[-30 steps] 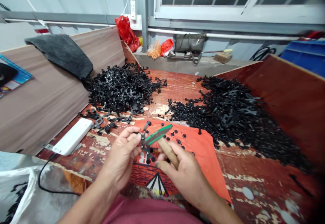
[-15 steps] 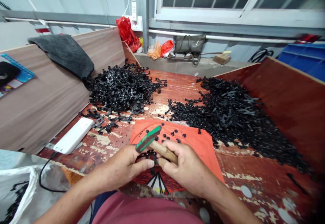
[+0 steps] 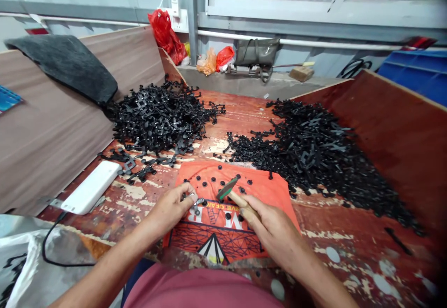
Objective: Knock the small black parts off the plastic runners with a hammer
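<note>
My right hand (image 3: 268,224) is wrapped round the pale wooden handle of a T-shaped tool (image 3: 240,201), whose narrow green and dark head (image 3: 228,188) lies crosswise over the orange cloth (image 3: 279,205). Thumb and fingers of my left hand (image 3: 176,205) pinch a small dark plastic part (image 3: 197,203) with shiny rounded ends, just above the cloth's left side. Several small black round pieces (image 3: 213,179) are scattered on the cloth, around and beyond the tool. Printed letters and a line pattern show on its near half.
A heap of black plastic parts (image 3: 157,117) stands at the back left, a wider heap (image 3: 314,154) at the right. On the table (image 3: 237,108), a white power bank (image 3: 91,188) with a cable lies left. Wooden boards (image 3: 49,122) wall the sides; a white bag (image 3: 28,252) hangs lower left.
My hands have moved apart. The left hand has shifted left with a small part, and the tool has swung right and away from it, uncovering the cloth's print. The view has shifted slightly.
</note>
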Tool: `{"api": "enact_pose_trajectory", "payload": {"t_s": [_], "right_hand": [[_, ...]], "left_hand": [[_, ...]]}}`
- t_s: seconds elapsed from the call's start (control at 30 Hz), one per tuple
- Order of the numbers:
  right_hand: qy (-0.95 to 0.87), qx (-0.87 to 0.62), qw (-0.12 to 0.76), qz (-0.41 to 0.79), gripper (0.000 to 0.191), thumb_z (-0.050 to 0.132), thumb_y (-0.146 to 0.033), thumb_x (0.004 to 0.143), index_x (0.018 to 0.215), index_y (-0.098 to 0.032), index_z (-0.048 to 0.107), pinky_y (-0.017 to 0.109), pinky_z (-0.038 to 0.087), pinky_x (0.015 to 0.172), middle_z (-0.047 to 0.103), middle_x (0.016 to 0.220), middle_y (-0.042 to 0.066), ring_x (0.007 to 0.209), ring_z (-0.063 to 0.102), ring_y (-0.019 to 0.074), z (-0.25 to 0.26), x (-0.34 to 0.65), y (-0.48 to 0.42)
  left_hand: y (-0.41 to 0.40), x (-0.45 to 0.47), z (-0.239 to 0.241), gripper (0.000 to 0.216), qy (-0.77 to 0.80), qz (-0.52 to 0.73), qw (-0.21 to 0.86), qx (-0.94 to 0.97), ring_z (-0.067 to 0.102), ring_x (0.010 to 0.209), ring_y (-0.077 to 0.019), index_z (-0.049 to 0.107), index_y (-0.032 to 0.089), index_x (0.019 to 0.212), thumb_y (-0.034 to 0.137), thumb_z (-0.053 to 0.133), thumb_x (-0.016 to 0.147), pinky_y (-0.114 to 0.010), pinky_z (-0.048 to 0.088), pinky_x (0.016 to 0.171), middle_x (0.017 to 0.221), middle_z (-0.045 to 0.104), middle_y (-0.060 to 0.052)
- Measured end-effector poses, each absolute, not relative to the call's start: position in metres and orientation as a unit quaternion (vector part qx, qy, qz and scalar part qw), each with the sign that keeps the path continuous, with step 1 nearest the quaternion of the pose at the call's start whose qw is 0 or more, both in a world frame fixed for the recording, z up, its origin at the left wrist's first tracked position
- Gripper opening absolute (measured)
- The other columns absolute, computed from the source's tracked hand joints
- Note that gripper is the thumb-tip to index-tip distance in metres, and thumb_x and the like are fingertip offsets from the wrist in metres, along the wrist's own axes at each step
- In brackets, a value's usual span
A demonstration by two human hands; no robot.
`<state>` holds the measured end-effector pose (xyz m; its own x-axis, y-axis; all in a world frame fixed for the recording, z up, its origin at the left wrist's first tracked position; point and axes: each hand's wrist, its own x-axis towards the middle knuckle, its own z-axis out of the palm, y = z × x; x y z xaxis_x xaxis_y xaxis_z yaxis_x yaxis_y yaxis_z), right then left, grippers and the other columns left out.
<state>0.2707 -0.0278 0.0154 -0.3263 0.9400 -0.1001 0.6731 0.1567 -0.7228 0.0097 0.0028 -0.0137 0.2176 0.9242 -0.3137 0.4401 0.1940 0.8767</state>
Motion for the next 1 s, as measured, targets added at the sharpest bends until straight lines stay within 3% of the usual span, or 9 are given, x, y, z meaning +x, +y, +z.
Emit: {"api": "enact_pose_trajectory", "payload": {"t_s": [0.17,0.43,0.63,1.0], "right_hand": [[-0.748,-0.555,0.178,0.318,0.039,0.036,-0.036,0.101,0.136,-0.036,0.053,0.034,0.052,0.079,0.073,0.097,0.001,0.087,0.069,0.0211,0.006,0.273,-0.032],[-0.769,-0.549,0.157,0.289,0.038,0.037,-0.031,0.102,0.134,-0.037,0.055,0.032,0.052,0.077,0.074,0.096,0.001,0.086,0.07,0.0206,0.006,0.271,-0.034],[-0.78,-0.541,0.164,0.268,0.036,0.04,-0.029,0.1,0.131,-0.036,0.058,0.029,0.052,0.074,0.075,0.098,0.0,0.084,0.071,0.0194,0.011,0.268,-0.035],[-0.772,-0.548,0.156,0.282,0.036,0.04,-0.029,0.101,0.133,-0.035,0.055,0.031,0.052,0.078,0.073,0.103,0.0,0.09,0.07,0.0199,0.01,0.268,-0.033]], "left_hand": [[0.004,0.015,-0.023,0.024,0.57,0.242,0.554,0.557,0.042,0.049,-0.0099,0.05,0.019,0.077,0.041,0.051,0.085,-0.021,0.029,0.048,0.054,0.047,0.007],[0.004,0.014,-0.029,0.024,0.583,0.238,0.539,0.56,0.051,0.054,-0.0114,0.054,0.018,0.075,0.041,0.054,0.083,-0.021,0.036,0.052,0.061,0.054,0.004],[0.004,0.018,-0.021,0.028,0.575,0.25,0.581,0.519,0.04,0.043,-0.0081,0.05,0.018,0.071,0.044,0.058,0.079,-0.02,0.029,0.045,0.051,0.047,0.007],[-0.002,0.015,-0.03,0.027,0.575,0.254,0.524,0.575,0.045,0.051,-0.0097,0.055,0.018,0.075,0.042,0.054,0.086,-0.02,0.033,0.052,0.058,0.054,0.005]]}}
